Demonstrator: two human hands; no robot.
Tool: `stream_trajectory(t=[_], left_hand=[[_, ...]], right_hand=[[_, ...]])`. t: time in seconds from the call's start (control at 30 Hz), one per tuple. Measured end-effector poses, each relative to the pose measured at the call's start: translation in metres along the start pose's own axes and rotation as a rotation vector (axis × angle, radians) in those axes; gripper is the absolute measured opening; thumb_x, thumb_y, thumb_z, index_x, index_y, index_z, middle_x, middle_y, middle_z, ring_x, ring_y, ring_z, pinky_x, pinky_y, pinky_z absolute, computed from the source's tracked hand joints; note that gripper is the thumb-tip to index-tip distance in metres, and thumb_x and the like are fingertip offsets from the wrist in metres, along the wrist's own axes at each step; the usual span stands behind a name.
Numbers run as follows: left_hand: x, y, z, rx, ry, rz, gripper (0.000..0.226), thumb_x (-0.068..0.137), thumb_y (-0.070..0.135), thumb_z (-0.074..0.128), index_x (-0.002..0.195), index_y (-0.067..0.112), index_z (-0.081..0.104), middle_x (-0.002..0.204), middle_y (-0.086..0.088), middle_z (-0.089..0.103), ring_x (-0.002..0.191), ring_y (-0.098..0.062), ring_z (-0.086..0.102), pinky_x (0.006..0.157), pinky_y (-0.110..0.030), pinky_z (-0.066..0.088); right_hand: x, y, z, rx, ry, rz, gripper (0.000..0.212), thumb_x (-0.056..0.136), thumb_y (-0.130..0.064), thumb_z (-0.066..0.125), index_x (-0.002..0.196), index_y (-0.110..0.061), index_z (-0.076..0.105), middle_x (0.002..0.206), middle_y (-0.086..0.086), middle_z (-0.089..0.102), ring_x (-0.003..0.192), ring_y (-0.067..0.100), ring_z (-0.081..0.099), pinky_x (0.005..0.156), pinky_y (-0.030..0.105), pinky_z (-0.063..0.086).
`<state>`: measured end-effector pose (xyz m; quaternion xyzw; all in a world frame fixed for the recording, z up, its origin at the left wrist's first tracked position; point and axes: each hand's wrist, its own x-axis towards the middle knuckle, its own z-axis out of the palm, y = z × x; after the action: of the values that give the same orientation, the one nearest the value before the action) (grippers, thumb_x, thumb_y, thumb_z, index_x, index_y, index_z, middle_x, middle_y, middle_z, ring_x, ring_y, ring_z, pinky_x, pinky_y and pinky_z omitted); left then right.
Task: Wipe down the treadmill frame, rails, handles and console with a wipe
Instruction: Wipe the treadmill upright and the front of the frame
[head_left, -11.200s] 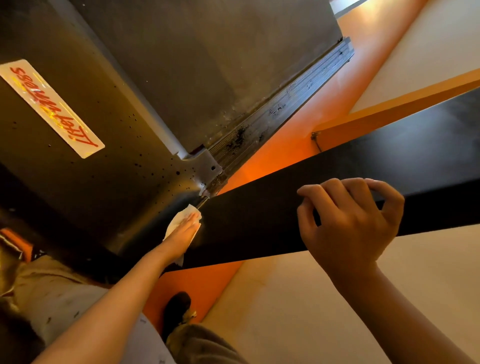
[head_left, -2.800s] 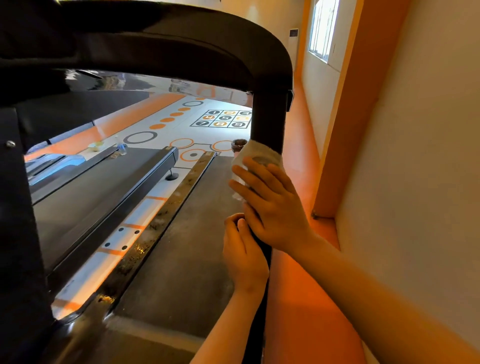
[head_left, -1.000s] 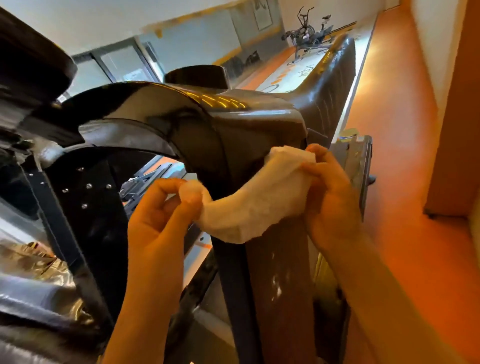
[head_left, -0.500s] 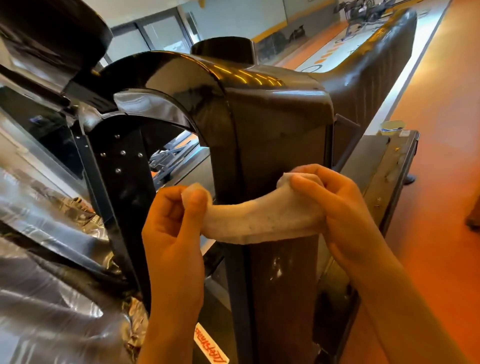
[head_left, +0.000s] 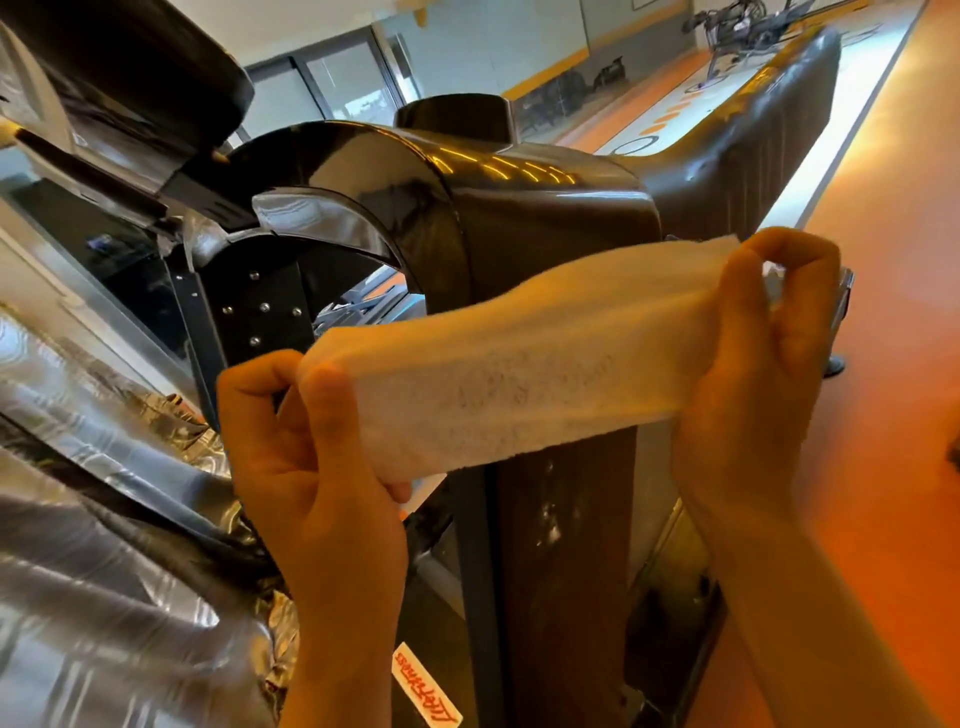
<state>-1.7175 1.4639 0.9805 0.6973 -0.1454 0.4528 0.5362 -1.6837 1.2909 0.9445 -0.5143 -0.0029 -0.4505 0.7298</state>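
The left hand (head_left: 311, 467) and right hand (head_left: 753, 374) each pinch one end of the wipe (head_left: 519, 374) in curled fingers, stretching it across the treadmill upright (head_left: 571, 597). Grey soiling on it suggests wiping is under way. White specks (head_left: 545, 514) below show the upright is not yet clean.

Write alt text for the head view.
A white wipe is held stretched in front of a black treadmill upright, the left hand pinching one end and the right hand the other. Orange floor runs along the right.

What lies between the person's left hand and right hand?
In the head view, the white wipe lies stretched between the left hand and the right hand, each pinching one end. Behind it stands the dark treadmill upright.
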Motion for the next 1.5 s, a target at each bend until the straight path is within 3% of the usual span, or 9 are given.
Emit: stream_trajectory(t=[0.13, 0.33, 0.63, 0.8, 0.97, 1.07, 1.2, 1.3, 1.5], left_hand=[[0.001, -0.012, 0.014, 0.063, -0.030, 0.004, 0.007, 0.098, 0.041, 0.046, 0.096, 0.035, 0.043, 0.084, 0.022, 0.055, 0.065, -0.009, 0.059, 0.043, -0.017, 0.045], [-0.018, -0.040, 0.026, 0.182, -0.016, -0.015, 0.011, 0.099, 0.011, 0.051, 0.090, 0.018, 0.050, 0.075, 0.030, 0.056, 0.071, 0.007, 0.056, 0.065, -0.007, 0.042], [-0.024, -0.051, 0.030, 0.255, 0.037, 0.136, 0.008, 0.092, 0.017, 0.055, 0.093, 0.014, 0.048, 0.083, 0.014, 0.049, 0.079, 0.002, 0.053, 0.072, -0.011, 0.044], [-0.021, -0.057, 0.027, 0.353, -0.004, 0.360, 0.008, 0.087, 0.001, 0.060, 0.084, 0.007, 0.063, 0.093, -0.009, 0.050, 0.092, -0.012, 0.047, 0.083, -0.016, 0.040], [-0.020, -0.054, 0.027, 0.319, -0.044, 0.389, 0.013, 0.089, 0.002, 0.059, 0.097, 0.010, 0.063, 0.096, -0.009, 0.054, 0.095, -0.010, 0.049, 0.085, -0.016, 0.042], [-0.021, -0.052, 0.026, 0.287, -0.092, 0.330, 0.020, 0.092, 0.005, 0.055, 0.110, 0.006, 0.061, 0.098, -0.005, 0.055, 0.093, -0.005, 0.051, 0.083, -0.016, 0.044], [-0.020, -0.049, 0.023, 0.236, -0.161, 0.300, 0.026, 0.091, 0.001, 0.056, 0.116, -0.003, 0.060, 0.099, -0.006, 0.056, 0.092, 0.000, 0.053, 0.080, -0.013, 0.044], [-0.019, -0.048, 0.020, 0.215, -0.232, 0.343, 0.027, 0.089, 0.003, 0.060, 0.115, -0.003, 0.062, 0.097, -0.008, 0.058, 0.090, -0.010, 0.056, 0.080, -0.015, 0.045], [-0.016, -0.057, 0.010, 0.123, -0.329, 0.332, 0.021, 0.095, 0.017, 0.052, 0.115, 0.014, 0.060, 0.107, 0.010, 0.055, 0.101, -0.002, 0.055, 0.086, -0.018, 0.045]], right_hand=[[0.010, 0.026, 0.013, -0.056, -0.013, 0.045, 0.008, 0.104, -0.020, 0.037, 0.097, -0.024, 0.040, 0.091, -0.017, 0.047, 0.085, -0.020, 0.049, 0.080, 0.005, 0.041], [0.007, 0.079, 0.028, -0.182, -0.003, 0.114, 0.009, 0.101, -0.025, 0.047, 0.099, -0.022, 0.039, 0.077, -0.014, 0.050, 0.068, -0.010, 0.053, 0.063, 0.008, 0.044], [0.012, 0.096, 0.029, -0.482, 0.197, -0.050, 0.025, 0.091, -0.048, 0.055, 0.080, -0.027, 0.050, 0.086, -0.007, 0.047, 0.085, 0.009, 0.042, 0.076, 0.023, 0.034], [0.013, 0.086, 0.024, -0.453, 0.034, 0.010, 0.020, 0.096, -0.036, 0.056, 0.082, -0.023, 0.057, 0.074, -0.006, 0.056, 0.064, 0.001, 0.051, 0.062, 0.014, 0.040], [-0.003, 0.059, 0.018, -0.376, -0.042, 0.143, 0.020, 0.103, -0.026, 0.043, 0.101, -0.020, 0.062, 0.095, -0.002, 0.062, 0.085, 0.003, 0.058, 0.076, 0.013, 0.046], [-0.030, 0.037, 0.022, -0.249, -0.164, 0.237, 0.025, 0.101, -0.045, 0.031, 0.109, -0.035, 0.054, 0.111, -0.006, 0.058, 0.100, -0.001, 0.055, 0.086, 0.016, 0.046], [-0.053, 0.020, 0.045, -0.223, -0.345, 0.303, 0.098, 0.075, -0.086, 0.017, 0.153, -0.028, 0.012, 0.158, -0.002, 0.017, 0.146, 0.014, 0.017, 0.117, 0.043, 0.027], [-0.056, 0.015, 0.062, -0.282, -0.352, 0.324, 0.102, 0.069, -0.083, 0.013, 0.152, -0.029, -0.007, 0.161, -0.008, -0.009, 0.145, 0.004, -0.013, 0.119, 0.032, -0.004], [-0.064, 0.025, 0.080, -0.330, -0.219, 0.227, 0.107, 0.068, -0.091, -0.001, 0.151, -0.025, -0.011, 0.160, -0.006, -0.017, 0.144, 0.004, -0.020, 0.119, 0.029, -0.013]])
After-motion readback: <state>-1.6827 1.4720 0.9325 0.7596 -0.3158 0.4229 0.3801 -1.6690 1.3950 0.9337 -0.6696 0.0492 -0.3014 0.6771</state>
